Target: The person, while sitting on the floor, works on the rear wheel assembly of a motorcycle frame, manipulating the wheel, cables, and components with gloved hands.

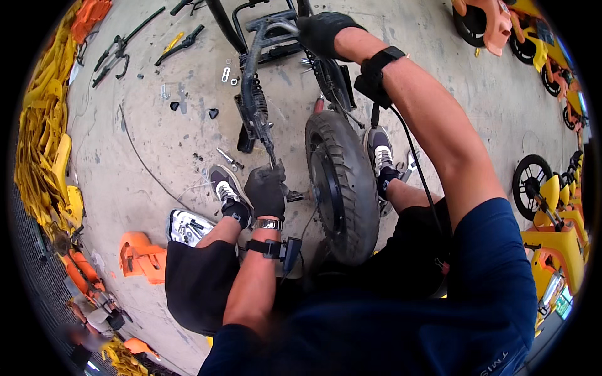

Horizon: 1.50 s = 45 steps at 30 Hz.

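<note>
A black scooter frame (254, 94) lies on the concrete floor between my feet, with its black tyred wheel (342, 182) standing upright in front of me. My left hand (266, 190), in a black glove, is closed on a thin tool at the wheel's axle (296, 196), beside the frame's lower arm. My right hand (323, 31), also gloved, reaches far forward and grips the upper part of the frame. Black straps with small devices sit on both wrists.
Loose bolts, washers and black parts (227, 74) lie scattered on the floor. Hand tools (116, 53) lie at the far left. Yellow plastic covers (44, 144) are stacked along the left; an orange cover (141, 255) and a tool tray (188, 227) are near my left knee. Orange and yellow scooters (552, 207) stand at right.
</note>
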Available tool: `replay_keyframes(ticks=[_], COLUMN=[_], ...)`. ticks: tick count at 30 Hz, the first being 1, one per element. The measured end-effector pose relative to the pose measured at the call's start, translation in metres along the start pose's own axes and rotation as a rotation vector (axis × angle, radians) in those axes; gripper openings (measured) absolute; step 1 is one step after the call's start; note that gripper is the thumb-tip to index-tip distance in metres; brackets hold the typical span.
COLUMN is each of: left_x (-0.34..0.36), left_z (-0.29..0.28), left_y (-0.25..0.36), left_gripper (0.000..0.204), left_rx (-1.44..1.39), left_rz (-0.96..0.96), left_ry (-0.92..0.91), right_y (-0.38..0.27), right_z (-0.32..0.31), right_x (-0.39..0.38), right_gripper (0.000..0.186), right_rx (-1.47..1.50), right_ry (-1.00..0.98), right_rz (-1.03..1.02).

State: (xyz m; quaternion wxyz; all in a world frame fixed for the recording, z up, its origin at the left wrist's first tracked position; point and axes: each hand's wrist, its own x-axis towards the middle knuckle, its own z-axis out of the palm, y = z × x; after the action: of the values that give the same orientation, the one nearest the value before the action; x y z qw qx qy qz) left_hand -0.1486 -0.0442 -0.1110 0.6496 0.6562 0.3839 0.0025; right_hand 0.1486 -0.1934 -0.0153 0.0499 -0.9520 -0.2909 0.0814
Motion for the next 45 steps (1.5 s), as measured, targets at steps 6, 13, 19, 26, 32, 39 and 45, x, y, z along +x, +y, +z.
replay_keyframes(ticks=[6, 13, 19, 26, 32, 39, 45], left_x=[0.0, -0.006, -0.004, -0.004, 0.003, 0.01, 0.012], left_z=[-0.004, -0.006, -0.005, -0.001, 0.003, 0.003, 0.004], left_y=[-0.007, -0.007, -0.007, -0.007, -0.012, -0.017, -0.018], left_gripper=[0.014, 0.018, 0.021, 0.017, 0.016, 0.016, 0.012], left_rx=[-0.027, -0.016, -0.046, -0.055, -0.166, -0.221, -0.151], left_rz=[-0.046, -0.04, -0.111, -0.122, -0.182, -0.186, -0.174], left_ry=[-0.011, -0.015, -0.033, -0.038, -0.042, -0.054, -0.09], right_y=[0.001, 0.008, 0.015, 0.003, 0.033, 0.054, 0.05], right_z=[0.002, 0.022, 0.033, 0.01, 0.017, 0.053, 0.034], right_x=[0.0, 0.016, 0.022, -0.005, -0.039, -0.134, -0.192], right_gripper=[0.028, 0.029, 0.03, 0.034, 0.038, 0.07, 0.059], right_rx=[0.126, 0.121, 0.061, 0.296, 0.464, 0.719, 1.0], right_ry=[0.03, 0.173, 0.135, 0.068, 0.072, -0.157, -0.711], right_rz=[0.046, -0.006, -0.068, 0.168, 0.036, 0.2, 0.495])
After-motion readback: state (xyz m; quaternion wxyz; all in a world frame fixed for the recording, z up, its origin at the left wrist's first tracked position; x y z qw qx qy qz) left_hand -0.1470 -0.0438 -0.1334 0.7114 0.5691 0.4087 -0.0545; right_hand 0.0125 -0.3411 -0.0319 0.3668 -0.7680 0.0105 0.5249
